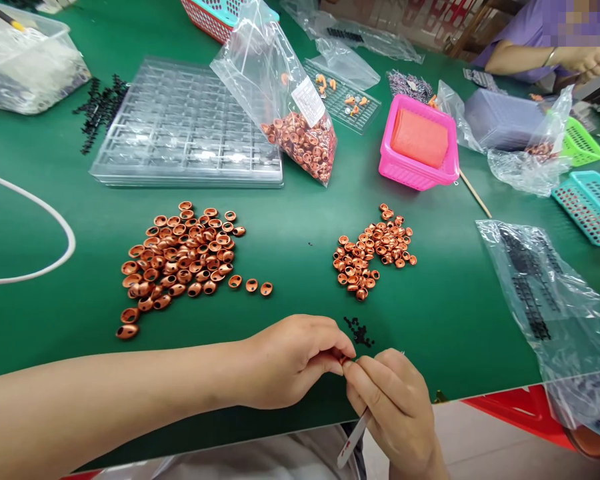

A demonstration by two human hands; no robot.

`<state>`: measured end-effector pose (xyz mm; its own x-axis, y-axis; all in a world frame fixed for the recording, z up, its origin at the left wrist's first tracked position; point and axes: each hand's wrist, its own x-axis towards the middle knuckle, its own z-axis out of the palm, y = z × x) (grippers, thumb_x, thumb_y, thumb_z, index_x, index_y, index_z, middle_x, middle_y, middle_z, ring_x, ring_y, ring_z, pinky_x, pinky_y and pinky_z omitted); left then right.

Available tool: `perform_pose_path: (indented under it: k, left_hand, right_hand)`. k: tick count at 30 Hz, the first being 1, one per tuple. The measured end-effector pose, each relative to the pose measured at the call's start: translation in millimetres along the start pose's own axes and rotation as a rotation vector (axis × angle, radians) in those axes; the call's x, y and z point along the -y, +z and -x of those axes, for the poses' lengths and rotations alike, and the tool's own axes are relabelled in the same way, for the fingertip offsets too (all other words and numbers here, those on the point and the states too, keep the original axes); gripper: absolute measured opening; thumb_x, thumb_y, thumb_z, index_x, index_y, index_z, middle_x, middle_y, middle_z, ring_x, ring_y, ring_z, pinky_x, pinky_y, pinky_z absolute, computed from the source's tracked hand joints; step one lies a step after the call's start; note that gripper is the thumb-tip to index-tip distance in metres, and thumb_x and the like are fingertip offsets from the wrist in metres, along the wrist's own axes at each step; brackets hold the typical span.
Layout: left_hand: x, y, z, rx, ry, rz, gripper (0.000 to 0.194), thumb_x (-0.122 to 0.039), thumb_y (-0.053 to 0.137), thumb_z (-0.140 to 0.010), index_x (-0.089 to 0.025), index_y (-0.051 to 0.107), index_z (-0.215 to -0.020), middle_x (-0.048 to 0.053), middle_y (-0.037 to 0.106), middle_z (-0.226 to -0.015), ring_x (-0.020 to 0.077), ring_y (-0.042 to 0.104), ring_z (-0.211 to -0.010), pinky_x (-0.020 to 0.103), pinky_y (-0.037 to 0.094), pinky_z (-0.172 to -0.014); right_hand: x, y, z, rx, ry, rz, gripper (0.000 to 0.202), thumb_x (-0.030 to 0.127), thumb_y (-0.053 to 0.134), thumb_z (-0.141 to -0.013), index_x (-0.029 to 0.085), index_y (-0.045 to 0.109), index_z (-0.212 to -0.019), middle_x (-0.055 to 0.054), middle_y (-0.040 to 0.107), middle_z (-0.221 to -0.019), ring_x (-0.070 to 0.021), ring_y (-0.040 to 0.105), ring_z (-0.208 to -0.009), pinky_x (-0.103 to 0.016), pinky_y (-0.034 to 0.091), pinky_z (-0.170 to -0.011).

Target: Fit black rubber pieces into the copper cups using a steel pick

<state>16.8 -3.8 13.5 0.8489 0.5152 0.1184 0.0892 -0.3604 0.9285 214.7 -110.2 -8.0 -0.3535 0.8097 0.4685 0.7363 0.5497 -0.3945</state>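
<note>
My left hand [295, 360] is closed in a pinch on a small copper-coloured cup-shaped piece [343, 360], mostly hidden by the fingertips. My right hand [395, 407] meets it there, fingers closed around slim silver tweezers [353, 441] whose flat end points down toward my lap; their tips are hidden. Just beyond the fingertips lies a small scatter of tiny black parts [359, 331]. Farther off on the green table are two heaps of hollow copper-coloured pieces, a larger left heap [180, 257] and a smaller right heap [373, 253]. Three single pieces [251, 285] trail from the left heap.
Stacked clear trays [190, 127] stand at the back, a bag of copper-coloured pieces [305, 143] leaning over their corner. To the right are a pink basket [417, 175] and a plastic bag with black parts [535, 287]. Across the table, a co-worker's arm [525, 59] shows.
</note>
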Motion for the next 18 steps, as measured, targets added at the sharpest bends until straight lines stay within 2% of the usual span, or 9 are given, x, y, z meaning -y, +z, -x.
perform_pose_path:
  k: [8, 18]
  left_hand:
    - [-1, 0.9, 0, 0.006, 0.015, -0.006, 0.017, -0.010, 0.048, -0.091, -0.014, 0.064, -0.095, 0.005, 0.067, -0.083, 0.0138, 0.061, -0.074, 0.021, 0.050, -0.070]
    - [-1, -0.9, 0, 0.044, -0.005, -0.001, 0.018, -0.009, 0.047, -0.089, -0.015, 0.064, -0.094, 0.005, 0.066, -0.083, 0.0141, 0.060, -0.075, 0.021, 0.049, -0.070]
  right_hand:
    - [0, -2, -7, 0.022, -0.026, 0.014, 0.025, 0.003, 0.065, -0.084, 0.011, 0.065, -0.108, -0.005, 0.069, -0.083, -0.0139, 0.050, -0.064, -0.032, 0.039, -0.056]
    - [0, 1, -11, 0.049, -0.012, 0.031, 0.012, 0.008, 0.059, -0.089, 0.016, 0.063, -0.098, -0.003, 0.065, -0.077, -0.0128, 0.049, -0.062, -0.031, 0.038, -0.057]
